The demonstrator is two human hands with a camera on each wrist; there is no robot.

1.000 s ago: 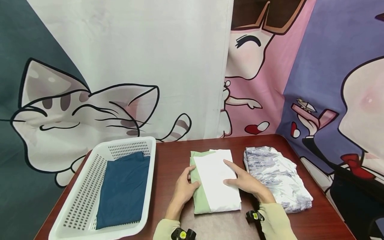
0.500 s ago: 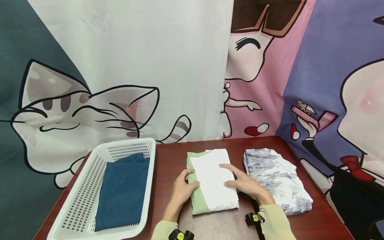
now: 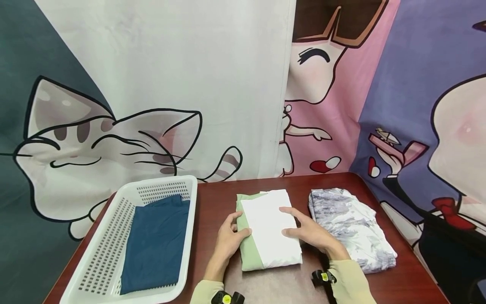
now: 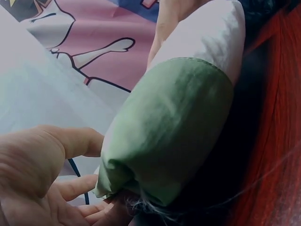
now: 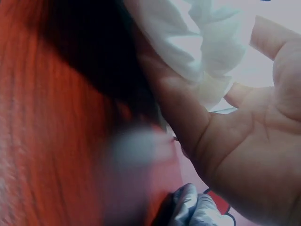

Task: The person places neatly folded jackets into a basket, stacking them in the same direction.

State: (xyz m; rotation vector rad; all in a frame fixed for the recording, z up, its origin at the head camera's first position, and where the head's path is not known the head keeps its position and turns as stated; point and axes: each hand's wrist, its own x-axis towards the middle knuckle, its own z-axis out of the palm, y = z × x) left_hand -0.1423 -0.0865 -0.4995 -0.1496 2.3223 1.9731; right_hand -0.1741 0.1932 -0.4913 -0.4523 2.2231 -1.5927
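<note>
A folded white and green garment (image 3: 271, 230) lies in front of me near the middle of the table. My left hand (image 3: 229, 236) grips its left, green edge, thumb on top and fingers at the side. In the left wrist view, the bunched green end (image 4: 164, 127) sits between the left thumb and fingers. My right hand (image 3: 313, 232) holds the right, white edge with thumb and index finger on top. The right wrist view shows fingers on both sides of the white cloth (image 5: 183, 42); some fingertips are hidden by it.
At the left stands a white perforated plastic basket (image 3: 102, 236) with a folded dark blue garment (image 3: 155, 245) inside. A folded white and grey-blue patterned garment (image 3: 349, 228) lies at the right on the reddish-brown table (image 3: 216, 198). Behind hangs a cartoon-printed cloth (image 3: 239, 84).
Over the last second, both hands have shifted the white and green garment slightly left. Since half a second ago almost nothing has moved; the basket and other garments stay put.
</note>
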